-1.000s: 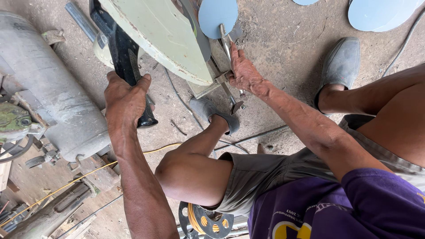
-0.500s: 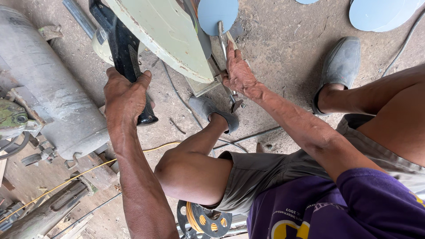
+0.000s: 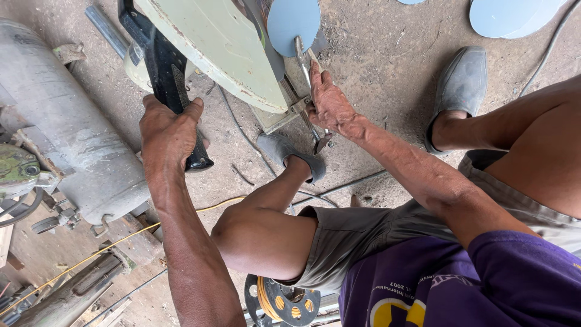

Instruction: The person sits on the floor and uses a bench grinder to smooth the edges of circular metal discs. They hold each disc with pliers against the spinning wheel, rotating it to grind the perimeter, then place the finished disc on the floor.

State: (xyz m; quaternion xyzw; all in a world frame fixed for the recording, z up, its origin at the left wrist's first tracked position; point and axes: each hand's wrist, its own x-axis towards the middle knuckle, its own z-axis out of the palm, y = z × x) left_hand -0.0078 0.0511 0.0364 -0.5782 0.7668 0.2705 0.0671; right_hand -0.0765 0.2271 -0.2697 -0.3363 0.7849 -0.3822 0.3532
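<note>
My left hand (image 3: 169, 136) is closed around the black handle (image 3: 158, 66) of a cut-off saw with a pale green blade guard (image 3: 212, 42). Further right, my right hand (image 3: 330, 106) presses down on a thin metal rod (image 3: 301, 53) lying at the saw's base. A round blue disc (image 3: 293, 21) is fixed to the rod's far end. The blade itself is hidden under the guard.
A grey cylindrical tank (image 3: 66, 139) lies at the left. My grey shoes (image 3: 290, 154) (image 3: 460, 85) rest on the dirt floor. A yellow cord (image 3: 109, 245) runs across it, and a cable reel (image 3: 281, 300) sits below my knee. More blue discs (image 3: 508, 15) lie at the top right.
Both hands keep their grips. The right hand has slid slightly along the rod, and the saw handle with the left hand has shifted a little.
</note>
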